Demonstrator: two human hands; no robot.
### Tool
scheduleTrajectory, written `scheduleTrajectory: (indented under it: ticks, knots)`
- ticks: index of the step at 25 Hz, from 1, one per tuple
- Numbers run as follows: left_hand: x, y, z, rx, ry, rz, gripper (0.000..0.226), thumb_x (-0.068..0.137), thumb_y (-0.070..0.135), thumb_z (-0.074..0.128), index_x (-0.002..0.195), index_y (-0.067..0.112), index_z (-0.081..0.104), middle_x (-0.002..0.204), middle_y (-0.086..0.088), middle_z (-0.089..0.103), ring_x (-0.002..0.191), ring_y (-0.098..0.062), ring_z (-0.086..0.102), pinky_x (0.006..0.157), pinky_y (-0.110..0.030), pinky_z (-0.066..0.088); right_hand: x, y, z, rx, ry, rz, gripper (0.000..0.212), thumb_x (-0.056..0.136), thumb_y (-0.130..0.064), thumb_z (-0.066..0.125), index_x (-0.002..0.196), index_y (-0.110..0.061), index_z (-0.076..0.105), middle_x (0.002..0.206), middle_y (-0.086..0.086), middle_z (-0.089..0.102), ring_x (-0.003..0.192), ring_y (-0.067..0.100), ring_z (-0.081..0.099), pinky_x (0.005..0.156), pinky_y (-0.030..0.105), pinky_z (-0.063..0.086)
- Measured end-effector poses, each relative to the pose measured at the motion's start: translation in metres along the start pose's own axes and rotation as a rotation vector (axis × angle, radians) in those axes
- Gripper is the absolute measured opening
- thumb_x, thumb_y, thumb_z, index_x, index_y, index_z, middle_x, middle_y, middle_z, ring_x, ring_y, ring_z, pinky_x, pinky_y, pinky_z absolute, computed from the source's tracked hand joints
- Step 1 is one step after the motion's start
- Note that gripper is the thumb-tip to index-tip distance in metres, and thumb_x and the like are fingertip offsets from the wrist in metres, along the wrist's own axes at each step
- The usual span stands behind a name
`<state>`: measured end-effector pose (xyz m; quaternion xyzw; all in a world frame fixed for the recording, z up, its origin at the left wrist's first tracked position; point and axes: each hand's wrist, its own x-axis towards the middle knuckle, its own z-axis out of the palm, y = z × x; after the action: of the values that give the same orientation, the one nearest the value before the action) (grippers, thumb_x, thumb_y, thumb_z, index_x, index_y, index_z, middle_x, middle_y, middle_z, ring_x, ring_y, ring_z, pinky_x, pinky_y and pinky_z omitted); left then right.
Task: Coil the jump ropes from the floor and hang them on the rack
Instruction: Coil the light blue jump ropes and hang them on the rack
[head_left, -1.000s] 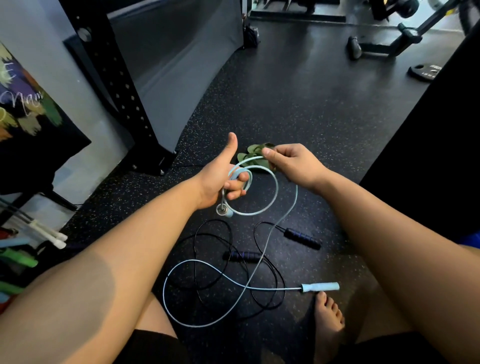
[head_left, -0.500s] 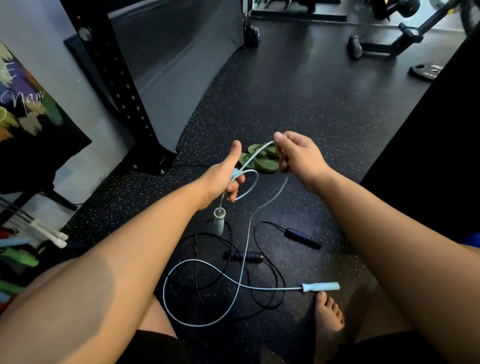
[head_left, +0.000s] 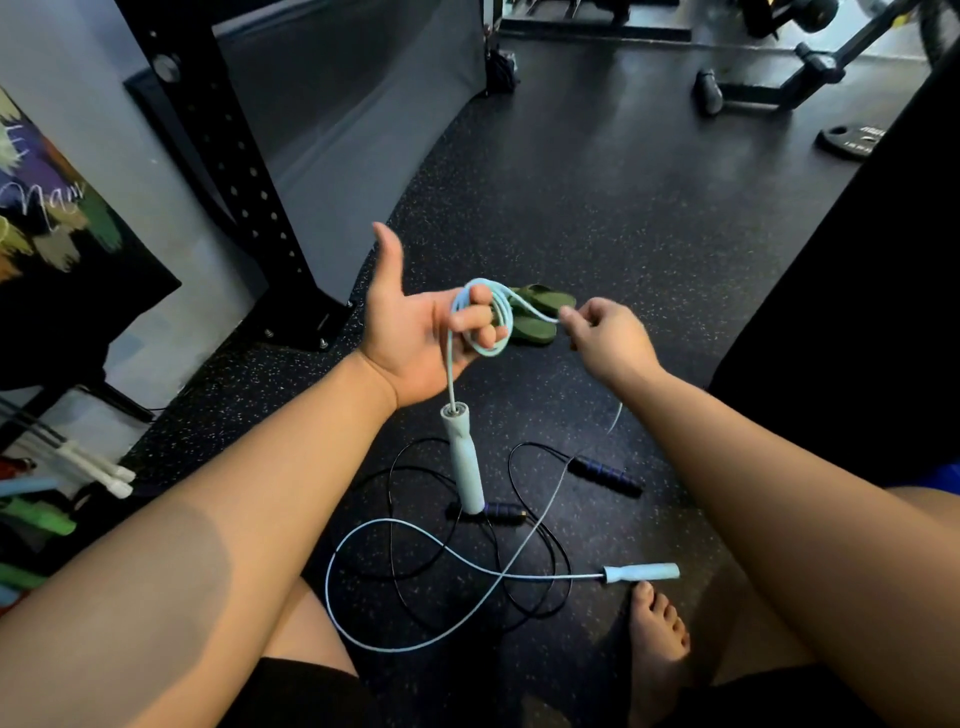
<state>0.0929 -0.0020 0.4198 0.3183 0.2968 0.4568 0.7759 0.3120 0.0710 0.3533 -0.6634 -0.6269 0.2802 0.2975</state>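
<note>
1. Our left hand (head_left: 410, 338) was palm-up with the thumb raised. Its fingers curled through a few small turns of the light-blue jump rope (head_left: 483, 352), so that grip was closed on the coil.
2. One handle (head_left: 462, 457) hung below that hand on a short length of cord, its long axis close to vertical.
3. Our right hand (head_left: 610, 338), just to the right of the left, pinched the same cord in a narrow grip, and a short span ran from the coil to the pinch.
4. From the pinch the free cord dropped to the floor (head_left: 597, 208) and swept round in a wide loop nearer to us. It ended at the second handle (head_left: 641, 571), which lay left-to-right beside our bare foot (head_left: 660, 623).
5. The uncoiled length lay below and nearer than both hands and fed through the right one. We judged that the next turn needed the right hand to slide down the cord and carry it left onto the curled fingers.
6. The black jump rope (head_left: 605, 475) lay on the floor, crossing the blue loop, and we thought a quick pull might drag it along.
7. We judged the task to be early, with one rope partly coiled, the other untouched and nothing hung.
8. A perforated upright (head_left: 244, 171) stood far left, and we could not tell whether it was the rack.
</note>
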Motion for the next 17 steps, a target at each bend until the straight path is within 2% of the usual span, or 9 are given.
scheduleTrajectory:
  ticks: [2, 4, 6, 9, 12, 14, 15, 17]
  knots:
    - [0.000, 0.004, -0.004, -0.155, 0.042, 0.108, 0.105, 0.068, 0.101, 0.021, 0.090, 0.005, 0.059, 0.072, -0.003, 0.049, 0.072, -0.027, 0.060, 0.084, -0.034, 0.054, -0.010, -0.004, 0.007, -0.211, -0.135, -0.073, 0.039, 0.095, -0.054, 0.053, 0.084, -0.017, 0.061, 0.075, 0.003, 0.066, 0.073, 0.025, 0.061, 0.067, 0.036, 0.049]
    - [0.000, 0.006, -0.007, -0.186, 0.111, 0.207, 0.108, 0.072, 0.099, 0.025, 0.102, 0.001, 0.059, 0.083, -0.008, 0.060, 0.086, -0.033, 0.068, 0.097, -0.038, 0.053, -0.020, -0.010, 0.015, -0.346, -0.279, -0.196, 0.039, 0.096, -0.055, 0.051, 0.084, -0.020, 0.062, 0.075, 0.001, 0.064, 0.075, 0.024, 0.062, 0.069, 0.038, 0.052]
    - [0.002, 0.007, -0.010, -0.162, 0.183, 0.292, 0.113, 0.076, 0.095, 0.025, 0.117, -0.006, 0.055, 0.093, -0.015, 0.069, 0.098, -0.038, 0.071, 0.110, -0.045, 0.046, -0.030, -0.017, 0.020, -0.402, -0.377, -0.344, 0.036, 0.096, -0.055, 0.051, 0.078, -0.025, 0.059, 0.073, -0.002, 0.063, 0.072, 0.020, 0.059, 0.067, 0.038, 0.052]
    - [0.008, 0.006, -0.015, -0.113, 0.265, 0.344, 0.120, 0.082, 0.091, 0.020, 0.136, -0.015, 0.039, 0.101, -0.022, 0.074, 0.110, -0.036, 0.070, 0.113, -0.051, 0.043, -0.043, -0.031, 0.018, -0.421, -0.439, -0.598, 0.034, 0.098, -0.050, 0.051, 0.070, -0.032, 0.046, 0.062, -0.007, 0.053, 0.059, 0.012, 0.049, 0.058, 0.031, 0.038]
    - [0.014, 0.001, -0.023, 0.069, 0.340, 0.280, 0.124, 0.082, 0.089, 0.009, 0.148, -0.014, 0.025, 0.118, -0.023, 0.071, 0.121, -0.033, 0.065, 0.118, -0.049, 0.035, -0.052, -0.046, 0.011, -0.445, -0.367, -0.861, 0.030, 0.100, -0.042, 0.051, 0.075, -0.024, 0.048, 0.061, -0.004, 0.053, 0.056, 0.019, 0.045, 0.049, 0.031, 0.031]
    - [0.015, -0.005, -0.024, 0.238, 0.349, 0.193, 0.124, 0.080, 0.089, 0.001, 0.153, -0.009, 0.022, 0.128, -0.020, 0.068, 0.126, -0.028, 0.061, 0.120, -0.046, 0.030, -0.058, -0.053, 0.008, -0.443, -0.330, -0.982, 0.030, 0.097, -0.040, 0.051, 0.077, -0.018, 0.055, 0.065, -0.003, 0.059, 0.058, 0.022, 0.050, 0.050, 0.034, 0.040]
    - [0.014, -0.010, -0.022, 0.309, 0.336, 0.156, 0.124, 0.080, 0.088, -0.001, 0.153, -0.008, 0.023, 0.129, -0.018, 0.068, 0.125, -0.024, 0.061, 0.117, -0.042, 0.034, -0.059, -0.055, 0.007, -0.432, -0.329, -1.018, 0.028, 0.095, -0.039, 0.050, 0.079, -0.017, 0.059, 0.068, -0.003, 0.061, 0.060, 0.022, 0.053, 0.052, 0.037, 0.044]
    - [0.012, -0.017, -0.015, 0.432, 0.282, 0.067, 0.122, 0.082, 0.085, -0.006, 0.146, -0.007, 0.040, 0.121, -0.013, 0.072, 0.112, -0.015, 0.068, 0.096, -0.029, 0.050, -0.059, -0.059, 0.007, -0.397, -0.338, -1.039, 0.025, 0.093, -0.038, 0.050, 0.086, -0.019, 0.064, 0.074, -0.003, 0.065, 0.066, 0.022, 0.058, 0.057, 0.040, 0.049]
